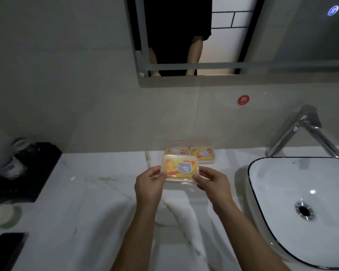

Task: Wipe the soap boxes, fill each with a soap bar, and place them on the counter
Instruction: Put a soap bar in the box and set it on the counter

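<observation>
The person is showing two bare forearms, entering from six o'clock, with no sleeves, rings or watch on the left hand (pixel 148 184) or right hand (pixel 213 182). The mirror (pixel 243 36) at twelve o'clock is reflecting a black, short-sleeved garment.

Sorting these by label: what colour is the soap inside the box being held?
Yellow-orange, seen through the clear soap box with a grey bear sticker; the head view shows it.

head view | looks forward-down | close above counter (pixel 86 192) | faces wall
</observation>
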`<move>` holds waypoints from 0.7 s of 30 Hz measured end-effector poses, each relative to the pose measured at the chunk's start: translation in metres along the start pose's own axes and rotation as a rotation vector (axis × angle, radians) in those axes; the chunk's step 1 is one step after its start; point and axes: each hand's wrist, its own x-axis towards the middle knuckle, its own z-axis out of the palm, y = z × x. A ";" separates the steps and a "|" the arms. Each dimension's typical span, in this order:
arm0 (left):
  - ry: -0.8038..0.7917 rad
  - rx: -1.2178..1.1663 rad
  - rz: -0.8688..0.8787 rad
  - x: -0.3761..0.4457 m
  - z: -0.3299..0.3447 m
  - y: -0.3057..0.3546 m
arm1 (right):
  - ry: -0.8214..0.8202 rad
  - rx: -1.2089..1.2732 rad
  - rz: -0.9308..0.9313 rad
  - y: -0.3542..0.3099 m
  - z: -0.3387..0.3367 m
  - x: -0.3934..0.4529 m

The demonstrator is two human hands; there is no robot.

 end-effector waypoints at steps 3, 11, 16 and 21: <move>0.011 0.048 -0.006 0.016 0.011 -0.007 | 0.011 -0.032 0.031 0.013 0.004 0.023; -0.012 0.146 -0.021 0.076 0.048 -0.013 | 0.013 -0.123 0.088 0.023 0.019 0.107; 0.009 0.155 -0.033 0.114 0.071 -0.019 | -0.015 -0.149 0.109 0.025 0.034 0.155; -0.026 0.315 -0.036 0.149 0.086 -0.021 | -0.026 -0.198 0.154 0.030 0.044 0.190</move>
